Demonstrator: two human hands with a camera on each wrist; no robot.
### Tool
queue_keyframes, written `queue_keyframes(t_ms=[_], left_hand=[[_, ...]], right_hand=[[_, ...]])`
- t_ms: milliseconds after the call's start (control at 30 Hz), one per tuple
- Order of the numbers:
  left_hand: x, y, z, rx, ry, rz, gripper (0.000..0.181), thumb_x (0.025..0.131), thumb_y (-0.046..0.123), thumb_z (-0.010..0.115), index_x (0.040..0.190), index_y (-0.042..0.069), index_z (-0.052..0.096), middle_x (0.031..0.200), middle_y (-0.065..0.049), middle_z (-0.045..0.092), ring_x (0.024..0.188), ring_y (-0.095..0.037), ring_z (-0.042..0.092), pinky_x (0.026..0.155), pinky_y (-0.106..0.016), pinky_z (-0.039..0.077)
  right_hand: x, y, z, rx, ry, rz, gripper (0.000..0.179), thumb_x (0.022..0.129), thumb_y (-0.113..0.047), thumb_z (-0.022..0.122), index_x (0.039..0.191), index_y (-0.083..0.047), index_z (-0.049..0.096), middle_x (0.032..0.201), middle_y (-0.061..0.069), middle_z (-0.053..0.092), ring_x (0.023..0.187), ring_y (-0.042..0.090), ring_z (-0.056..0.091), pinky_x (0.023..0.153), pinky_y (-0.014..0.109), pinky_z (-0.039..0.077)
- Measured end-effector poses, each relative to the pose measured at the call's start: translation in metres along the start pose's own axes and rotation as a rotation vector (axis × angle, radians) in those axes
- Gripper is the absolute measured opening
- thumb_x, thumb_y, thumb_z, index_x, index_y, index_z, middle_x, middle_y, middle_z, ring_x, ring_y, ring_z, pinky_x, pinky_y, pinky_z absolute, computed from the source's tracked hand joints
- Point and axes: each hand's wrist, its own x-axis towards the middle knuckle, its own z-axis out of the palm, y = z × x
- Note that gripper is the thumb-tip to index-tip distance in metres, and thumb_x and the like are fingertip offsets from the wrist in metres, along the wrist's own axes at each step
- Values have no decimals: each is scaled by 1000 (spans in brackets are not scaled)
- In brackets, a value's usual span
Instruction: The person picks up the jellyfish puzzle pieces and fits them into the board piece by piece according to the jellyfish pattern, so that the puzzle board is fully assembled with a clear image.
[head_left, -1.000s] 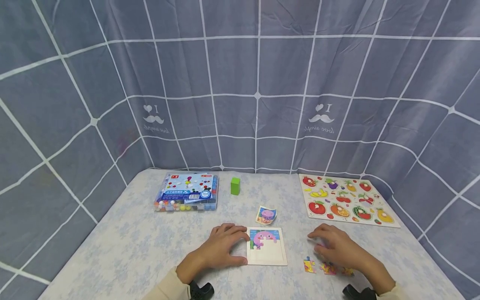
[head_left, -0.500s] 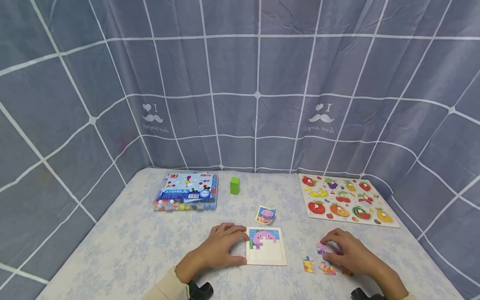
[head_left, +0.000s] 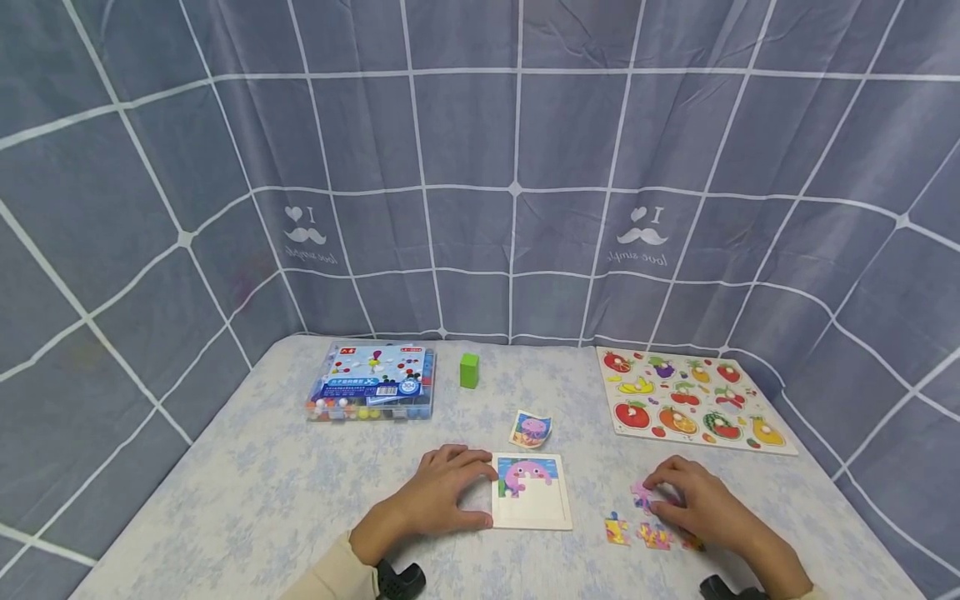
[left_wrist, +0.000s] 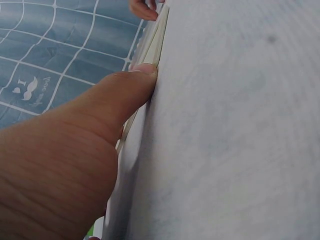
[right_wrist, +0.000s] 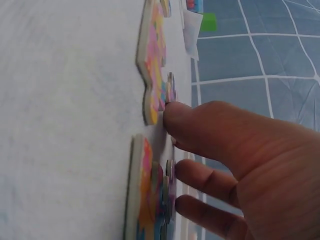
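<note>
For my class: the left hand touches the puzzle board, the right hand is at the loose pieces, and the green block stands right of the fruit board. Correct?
One slip: the green block stands left of the fruit board, as the head view shows. The left hand touches the puzzle board, and the right hand is at the loose pieces.

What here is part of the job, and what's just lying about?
Job, it seems:
pale square puzzle tray, at left hand
pink-and-purple jigsaw piece, at right hand
yellow-and-pink jigsaw pieces
perhaps curled paper picture

Apparently lying about:
clear plastic box with blue label
green rectangular block
white rectangular fruit-picture board
</note>
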Motion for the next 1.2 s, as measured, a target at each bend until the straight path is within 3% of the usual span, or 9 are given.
queue_keyframes(t_ms=[433,667,833,1000,1200], left_hand=[[-1,-1,1,-3,-20,-33,51,88,57,71,132,32,60,149,5,48,136,-30,38,104,-62,28],[0,0,1,-10,-6,-16,51,89,57,71,131,31,61,149,4,48,136,-31,38,103,-63,29],[-1,1,1,-5,-3,-13,50,89,56,71,131,31,61,148,4,49,135,-32,39,102,-62,29],[0,2,0,-5,-10,-19,50,90,54,71,132,29,61,149,3,49,136,-33,38,103,-63,28],[1,1,0,3,-27,-38,50,89,56,70,132,32,60,150,6,47,137,-31,37,105,-61,28]], right_hand=[[4,-2,4,-18,-17,2,16,86,-25,81,98,-24,70,103,-14,55,95,13,53,85,43,50],[7,-3,2,-34,-12,3,19,84,-32,83,94,-25,69,98,-15,55,86,9,48,74,32,46],[13,-9,3,-30,2,-3,18,84,-33,83,93,-27,69,98,-18,54,84,4,50,75,32,48],[26,-25,6,-16,36,-70,17,86,-33,82,95,-26,69,99,-18,55,89,5,55,79,37,52],[48,-53,11,-28,37,-175,16,87,-29,80,97,-24,68,101,-17,56,92,6,59,77,35,53]])
